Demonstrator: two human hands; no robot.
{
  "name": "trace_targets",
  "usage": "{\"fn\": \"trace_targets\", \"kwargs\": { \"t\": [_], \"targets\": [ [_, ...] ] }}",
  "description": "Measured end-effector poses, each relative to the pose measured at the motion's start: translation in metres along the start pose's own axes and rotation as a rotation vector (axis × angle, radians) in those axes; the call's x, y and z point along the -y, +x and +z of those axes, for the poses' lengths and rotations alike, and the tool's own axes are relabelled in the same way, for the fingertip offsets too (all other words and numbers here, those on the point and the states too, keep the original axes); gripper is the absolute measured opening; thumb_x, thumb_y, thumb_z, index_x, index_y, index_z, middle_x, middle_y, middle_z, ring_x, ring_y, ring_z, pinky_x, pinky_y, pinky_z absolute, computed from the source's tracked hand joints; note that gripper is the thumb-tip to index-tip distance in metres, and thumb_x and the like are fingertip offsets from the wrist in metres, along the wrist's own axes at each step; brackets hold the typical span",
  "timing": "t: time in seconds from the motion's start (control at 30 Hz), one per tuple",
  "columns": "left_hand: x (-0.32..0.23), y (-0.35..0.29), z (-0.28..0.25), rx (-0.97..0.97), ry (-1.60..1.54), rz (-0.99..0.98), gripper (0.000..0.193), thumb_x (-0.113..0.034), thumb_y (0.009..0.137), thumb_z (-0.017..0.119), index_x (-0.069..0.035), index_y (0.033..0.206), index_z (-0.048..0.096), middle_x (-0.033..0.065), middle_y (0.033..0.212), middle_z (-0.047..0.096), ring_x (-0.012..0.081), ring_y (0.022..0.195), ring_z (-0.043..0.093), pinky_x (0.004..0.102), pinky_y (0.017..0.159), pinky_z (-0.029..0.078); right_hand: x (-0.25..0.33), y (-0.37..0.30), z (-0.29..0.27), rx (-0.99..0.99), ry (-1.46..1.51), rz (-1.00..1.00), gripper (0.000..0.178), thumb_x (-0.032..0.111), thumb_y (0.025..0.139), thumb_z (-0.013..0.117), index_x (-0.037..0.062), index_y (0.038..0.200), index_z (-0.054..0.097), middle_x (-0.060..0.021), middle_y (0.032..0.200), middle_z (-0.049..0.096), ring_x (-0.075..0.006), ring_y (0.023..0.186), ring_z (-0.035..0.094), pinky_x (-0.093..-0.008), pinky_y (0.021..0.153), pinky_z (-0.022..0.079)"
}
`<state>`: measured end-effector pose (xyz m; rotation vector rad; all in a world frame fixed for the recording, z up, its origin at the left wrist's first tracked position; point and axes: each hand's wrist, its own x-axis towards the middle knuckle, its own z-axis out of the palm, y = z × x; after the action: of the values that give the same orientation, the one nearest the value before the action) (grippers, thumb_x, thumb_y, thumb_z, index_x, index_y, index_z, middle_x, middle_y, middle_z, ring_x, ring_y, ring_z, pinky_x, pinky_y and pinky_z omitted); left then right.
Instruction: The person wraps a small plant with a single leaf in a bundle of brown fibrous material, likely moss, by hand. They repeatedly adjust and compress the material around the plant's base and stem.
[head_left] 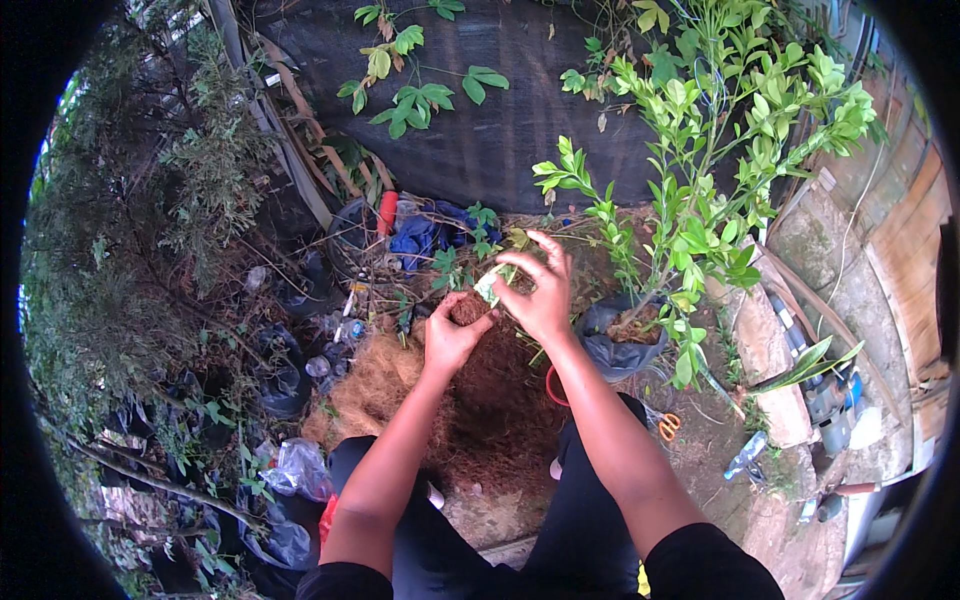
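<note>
My left hand (452,338) is closed round a clump of brown fibre (468,309), thumb and fingers curled about its sides. A small pale green-and-white piece (487,285), perhaps a leaf, shows at the top of the clump. My right hand (540,297) pinches this piece between thumb and forefinger, with its other fingers raised. Both hands are close together, above a heap of dark brown fibre (505,395) between my legs. Paler, looser fibre (372,385) lies to the left of the heap.
A leafy shrub grows in a black plastic grow bag (622,350) at the right. Orange-handled scissors (669,427) lie on the ground beside my right knee. Clear plastic bags (300,470) are at the left. A blue plastic sheet (415,240) and a red cylinder (387,213) lie beyond my hands.
</note>
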<state>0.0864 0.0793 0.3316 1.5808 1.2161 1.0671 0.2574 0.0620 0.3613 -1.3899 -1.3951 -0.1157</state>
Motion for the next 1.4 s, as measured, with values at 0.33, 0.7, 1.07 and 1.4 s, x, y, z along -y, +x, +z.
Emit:
{"fn": "trace_targets", "kwargs": {
  "t": [0.33,0.7,1.07,1.4],
  "targets": [
    [-0.001,-0.015,-0.009,0.06,0.165,0.016,0.051,-0.027,0.071,0.087,0.0,0.111,0.069,0.0113,0.098,0.075,0.015,0.093,0.07,0.0332,0.086,0.055,-0.004,-0.01,0.021,0.145,0.17,0.116,0.017,0.027,0.078,0.084,0.0106,0.082,0.081,-0.0112,0.146,0.054,-0.0341,0.133,0.047,-0.0435,0.112,0.038],
    [0.017,-0.015,-0.012,0.046,0.247,0.009,0.054,-0.038,0.069,0.088,-0.005,0.11,0.073,0.0151,0.095,0.076,0.0247,0.088,0.075,0.036,0.084,0.057,0.013,-0.008,0.016,0.118,0.081,-0.039,0.017,0.027,0.078,0.084,0.0128,0.086,0.082,-0.0043,0.124,0.065,-0.0288,0.121,0.052,-0.0407,0.105,0.043],
    [0.017,-0.013,-0.01,0.085,0.283,-0.015,0.06,-0.041,0.068,0.087,-0.007,0.115,0.072,0.0209,0.094,0.075,0.0334,0.092,0.074,0.0418,0.081,0.057,0.017,-0.02,0.021,0.359,-0.041,-0.099,0.015,0.034,0.073,0.084,0.0213,0.081,0.082,0.0058,0.133,0.062,-0.0299,0.135,0.043,-0.0573,0.109,0.033],
    [0.018,-0.013,-0.009,0.049,0.24,0.049,0.058,-0.04,0.067,0.087,-0.007,0.113,0.073,0.0204,0.096,0.074,0.0311,0.094,0.074,0.0416,0.083,0.057,0.014,-0.011,0.024,0.142,0.161,-0.083,0.012,0.022,0.074,0.084,0.0133,0.082,0.08,-0.0018,0.112,0.069,-0.0279,0.111,0.057,-0.0403,0.098,0.047]
  ]
}}
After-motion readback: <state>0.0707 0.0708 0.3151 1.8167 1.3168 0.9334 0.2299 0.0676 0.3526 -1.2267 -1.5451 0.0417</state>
